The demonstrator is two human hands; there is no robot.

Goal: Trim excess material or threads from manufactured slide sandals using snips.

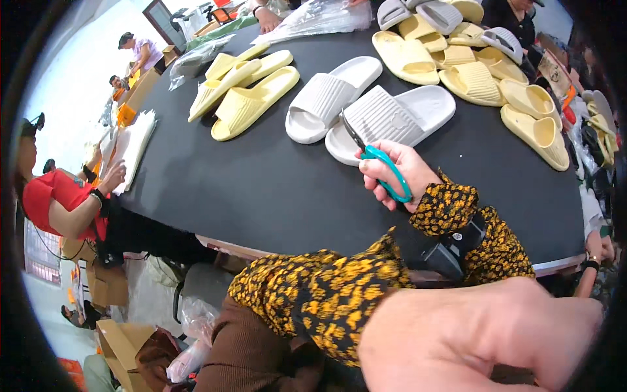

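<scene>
Scissors hung over a grey slipper

From where I stood, the scissors were in the person's right hand, its fingers curled around the teal handles above the dark counter. The dark blades slanted up and away, their tip over the strap's edge; whether it touched, I could not tell. The left hand loomed low and close, its fingertips out of sight, so I could not say whether it was spread or pinching anything. A second grey slipper lay just beside the first, with yellow slippers to the left and a mixed pile to the right.

My worry was the tip. A dip of the right wrist could, I judged, nick the ribbed strap, since the blades looked so near it. A slack grip might drop the scissors onto the slipper. With no hand seen steadying it, a nudge could shove it against its neighbour.
</scene>
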